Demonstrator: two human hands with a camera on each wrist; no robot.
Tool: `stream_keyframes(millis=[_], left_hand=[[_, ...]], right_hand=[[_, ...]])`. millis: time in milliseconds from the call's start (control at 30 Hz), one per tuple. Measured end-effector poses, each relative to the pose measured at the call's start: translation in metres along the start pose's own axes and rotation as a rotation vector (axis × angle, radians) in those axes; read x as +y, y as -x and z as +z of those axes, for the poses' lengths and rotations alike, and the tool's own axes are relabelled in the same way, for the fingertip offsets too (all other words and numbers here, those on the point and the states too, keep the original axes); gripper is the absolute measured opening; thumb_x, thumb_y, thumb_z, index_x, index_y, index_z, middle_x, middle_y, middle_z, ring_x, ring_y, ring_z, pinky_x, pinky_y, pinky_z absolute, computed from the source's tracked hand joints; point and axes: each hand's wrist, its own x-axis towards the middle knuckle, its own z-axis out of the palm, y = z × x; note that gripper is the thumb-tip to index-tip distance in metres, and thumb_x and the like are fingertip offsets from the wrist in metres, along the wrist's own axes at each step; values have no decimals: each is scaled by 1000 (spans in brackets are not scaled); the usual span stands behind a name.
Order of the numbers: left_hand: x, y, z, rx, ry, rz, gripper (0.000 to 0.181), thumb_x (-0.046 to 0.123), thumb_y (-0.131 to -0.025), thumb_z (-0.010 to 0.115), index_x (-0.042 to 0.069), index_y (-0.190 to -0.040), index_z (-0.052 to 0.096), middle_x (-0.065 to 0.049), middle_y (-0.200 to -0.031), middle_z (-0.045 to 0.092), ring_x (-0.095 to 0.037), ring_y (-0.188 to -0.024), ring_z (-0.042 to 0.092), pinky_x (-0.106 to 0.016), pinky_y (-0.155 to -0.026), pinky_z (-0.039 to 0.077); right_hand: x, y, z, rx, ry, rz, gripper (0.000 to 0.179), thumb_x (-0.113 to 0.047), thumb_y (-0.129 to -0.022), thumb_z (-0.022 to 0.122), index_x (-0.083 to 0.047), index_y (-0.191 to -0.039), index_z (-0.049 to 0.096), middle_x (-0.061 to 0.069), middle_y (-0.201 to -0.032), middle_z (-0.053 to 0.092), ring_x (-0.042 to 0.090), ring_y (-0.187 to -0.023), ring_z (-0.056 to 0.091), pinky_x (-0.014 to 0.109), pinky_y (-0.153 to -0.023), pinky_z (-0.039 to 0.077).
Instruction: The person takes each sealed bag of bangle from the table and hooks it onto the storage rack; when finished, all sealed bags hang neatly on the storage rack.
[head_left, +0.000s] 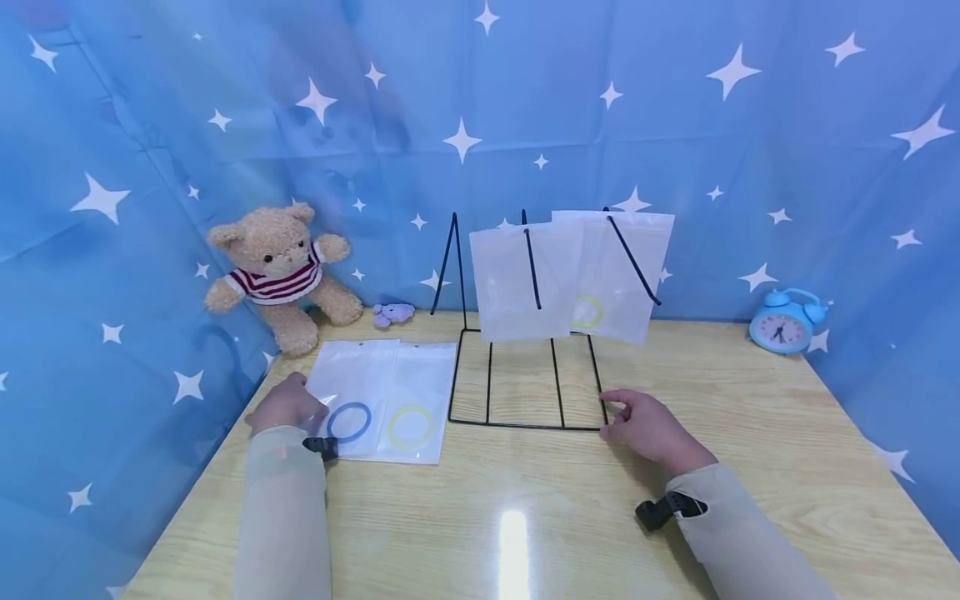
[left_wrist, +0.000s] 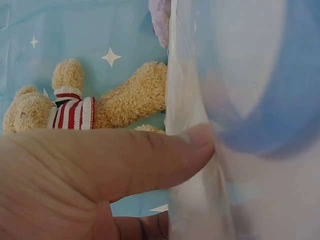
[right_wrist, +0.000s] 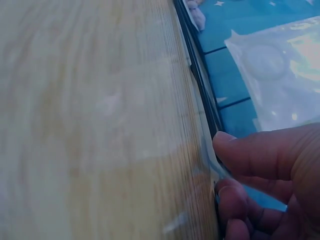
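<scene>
At the left, my left hand [head_left: 285, 405] pinches the left edge of a clear zip bag [head_left: 345, 371] holding a blue ring [left_wrist: 295, 80]; its thumb lies on the bag's face. Partly under this bag lies another zip bag [head_left: 426, 375] with a yellow ring [head_left: 429, 426]. My right hand [head_left: 648, 429] holds the front right corner of a black wire rack [head_left: 489, 383], thumb and fingers about the base wire. From the rack's slanted prongs hang two more bags, a front one [head_left: 521, 283] and a right one [head_left: 630, 250] showing a yellow ring [head_left: 597, 302].
A teddy bear [head_left: 273, 258] in a striped shirt sits behind the flat bags, with a small purple toy [head_left: 393, 314] beside it. A blue alarm clock [head_left: 783, 323] stands at the back right of the wooden table [head_left: 420, 533]. Star-patterned blue cloth [head_left: 420, 100] encloses the table.
</scene>
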Motion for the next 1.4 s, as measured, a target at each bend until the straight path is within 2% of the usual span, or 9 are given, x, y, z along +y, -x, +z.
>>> stream_keyframes(millis=[167, 367, 467, 633, 833, 1067, 1167, 1300, 1400], left_hand=[[-1, 0, 0, 15, -7, 17, 83, 14, -92, 66, -4, -162, 26, -34, -160, 38, -58, -143, 39, -88, -111, 8], [3, 3, -9, -1, 80, 49, 72, 3, -98, 46, -1, -165, 21, -35, -164, 29, -51, -134, 44, -70, -113, 38], [6, 4, -14, -1, 129, 71, 70, 2, -100, 41, 2, -166, 18, -34, -166, 25, -49, -133, 42, -69, -113, 39], [9, 7, -19, 29, 170, 97, 53, 7, -104, 44, 3, -155, 34, -32, -157, 35, -48, -128, 44, -67, -107, 44], [13, 10, -22, 67, 191, 187, 31, 7, -104, 43, 0, -126, 62, -29, -147, 45, -46, -125, 45, -61, -104, 43], [22, 22, -29, 25, 283, 254, 41, 11, -107, 41, 7, -143, 62, -26, -165, 32, -48, -148, 31, -70, -120, 26], [26, 27, -31, 23, 315, 317, 44, 11, -107, 42, 10, -147, 59, -25, -164, 36, -47, -145, 36, -68, -118, 33], [31, 33, -32, 49, 349, 412, 46, 8, -105, 42, 13, -147, 60, -25, -156, 45, -44, -130, 51, -58, -105, 49], [34, 38, -33, 91, 381, 474, 45, 6, -106, 42, 14, -145, 62, -24, -151, 48, -40, -119, 54, -49, -97, 49]], right_hand=[[0, 2, 1, 7, 8, -6, 64, -15, -93, 78, -2, -151, 53, 9, -95, 60, 23, -77, 53, 35, -64, 44], [-4, 5, 0, 4, 6, -15, 64, -16, -94, 77, 0, -151, 52, 11, -96, 60, 24, -79, 53, 35, -64, 43], [-5, 5, -1, 4, 7, -11, 64, -16, -94, 77, -1, -151, 53, 11, -96, 60, 24, -78, 52, 35, -64, 43], [-4, 3, -1, 4, 13, -4, 63, -15, -94, 76, -2, -151, 53, 10, -96, 60, 24, -77, 53, 35, -64, 44], [-3, 2, 0, 7, 22, -12, 63, -15, -94, 76, -1, -151, 53, 11, -95, 60, 24, -76, 53, 36, -63, 44], [-4, 3, -1, 3, 28, -9, 64, -17, -95, 76, -1, -152, 52, 11, -96, 61, 23, -76, 53, 35, -63, 44], [-4, 3, -1, -3, 21, -17, 64, -17, -95, 76, -1, -152, 51, 11, -96, 61, 24, -76, 53, 35, -63, 44], [-2, 2, 0, -5, 18, -18, 64, -17, -96, 75, -2, -152, 51, 10, -96, 61, 23, -77, 53, 35, -63, 44], [0, 1, 1, -5, 20, -15, 64, -18, -96, 75, -2, -153, 51, 10, -96, 60, 24, -76, 53, 36, -63, 43]])
